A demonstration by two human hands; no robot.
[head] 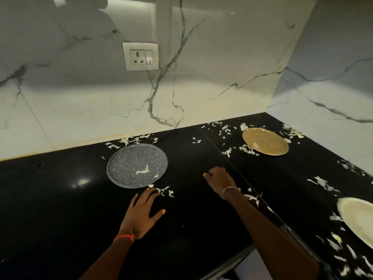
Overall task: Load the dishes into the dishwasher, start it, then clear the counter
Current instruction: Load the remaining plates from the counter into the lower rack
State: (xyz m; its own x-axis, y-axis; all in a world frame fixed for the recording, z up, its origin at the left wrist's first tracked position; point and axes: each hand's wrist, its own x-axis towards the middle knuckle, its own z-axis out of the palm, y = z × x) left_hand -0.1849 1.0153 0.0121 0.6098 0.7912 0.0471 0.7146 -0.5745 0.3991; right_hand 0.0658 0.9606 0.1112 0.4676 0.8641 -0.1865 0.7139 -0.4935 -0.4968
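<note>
The left hand [141, 213] is hovering low over the counter [60, 199], fingers spread, fingertips just reaching a little cluster of scraps [165, 191] beside the near rim of the grey plate [129, 162]. The right hand [219, 179] is out over the middle of the counter, fingers curled under. Whether it is pinching a scrap I cannot tell from here.

To my eye this is the opening of the loading step, with the grey plate looking like the first pick. It is lying flat on a glossy top, so the left fingertips will want to slide under the near rim with the thumb coming down on top. Keeping it level would keep the shreds on board until they can be tipped off. Sweeping loose bits with a flat palm would likely smear them about; gathering them toward one spot should work better.

The grey plate is round, shallow and speckled, with a couple of pale shreds on it. It is sitting left of centre, with more shreds behind it along the wall. A gold plate [266, 142] is resting well apart in the far right corner, ringed by scraps and carrying some too. A white plate [357, 217] is poking in at the right edge, with more shreds strewn around it. No dishwasher is showing.
</note>
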